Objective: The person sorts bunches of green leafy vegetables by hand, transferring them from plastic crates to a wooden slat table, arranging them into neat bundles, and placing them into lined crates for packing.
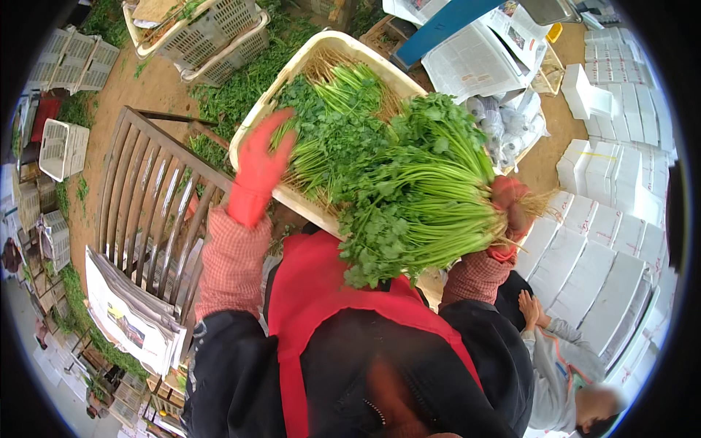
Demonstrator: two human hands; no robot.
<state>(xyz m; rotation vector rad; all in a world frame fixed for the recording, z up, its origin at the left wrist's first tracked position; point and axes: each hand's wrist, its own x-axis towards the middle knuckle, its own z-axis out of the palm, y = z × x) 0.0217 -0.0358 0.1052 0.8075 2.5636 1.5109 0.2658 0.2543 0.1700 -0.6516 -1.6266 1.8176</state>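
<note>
My right hand (pixel 513 207), in a red rubber glove, grips a large bunch of cilantro (pixel 427 211) near its roots. The leaves point left and lie over the near right part of a cream plastic crate (pixel 256 116) in front of me. More cilantro (pixel 342 117) with pale stems and brown roots lies inside that crate. My left hand (pixel 264 159), gloved in red too and slightly blurred, is raised over the crate's left rim. Its fingers are spread and hold nothing; whether they touch the leaves, I cannot tell.
A slatted metal rack (pixel 159 186) stands at left, newspapers (pixel 134 315) on its near end. Stacked plastic crates (pixel 219 41) and loose greens lie beyond. A blue post (pixel 443 30) crosses the far right. White boxes (pixel 594 274) line the right, near a seated person (pixel 558 372).
</note>
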